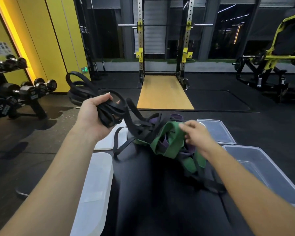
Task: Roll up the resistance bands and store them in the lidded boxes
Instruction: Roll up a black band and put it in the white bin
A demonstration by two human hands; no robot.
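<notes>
- While the person sits with dark-clad legs stretched out, the near lid (95,181) lies flat on the floor to their left, off its box.
- Opposite it on the right, the near box (269,169) stands open and holds nothing that I can see.
- On the lap sits the tangle of green and purple bands (169,143), loops crossing every which way, with black strands threaded through it. Nothing here is rolled.
- Over that tangle comes the right hand (199,135): fingers spread and loose, tips at a green loop. It is blurred, and I see no pinch.
- Up and to the left, the left hand (92,114) is raised off the lap, fingers and thumb curled tight round a bunch of black bands (112,111). The bunch is gathered, not coiled; its loops spill out past the knuckles and trail down into the pile.
- Just beyond, the far lid (109,140) lies on the floor, and the far box (216,132) sits open on the right, also bare.
- My read: early days. Sorting is under way; every band has yet to be rolled and boxed, and both lids wait.
- Beyond that, the wooden platform (163,92) and squat rack (140,53) stand ahead, with the dumbbell rack (29,92) far left.
</notes>
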